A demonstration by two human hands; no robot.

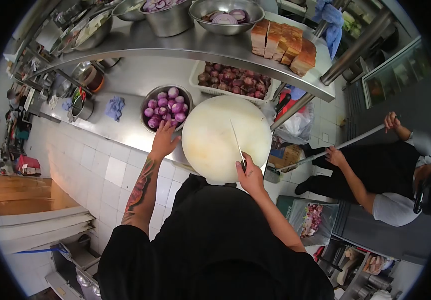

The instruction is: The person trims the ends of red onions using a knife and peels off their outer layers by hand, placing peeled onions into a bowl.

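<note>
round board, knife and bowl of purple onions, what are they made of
The round board looks like plastic: off-white, smooth, faintly stained. The knife blade seems to be steel, thin and grey; its dark handle, largely hidden by the right hand, could be plastic or wood. The bowl looks like stainless steel, with a shiny grey rim.

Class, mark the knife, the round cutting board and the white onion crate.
Knife (237, 143): head view, middle of blade.
Round cutting board (206, 135): head view, bare surface.
White onion crate (213, 91): head view, near wall.
</note>
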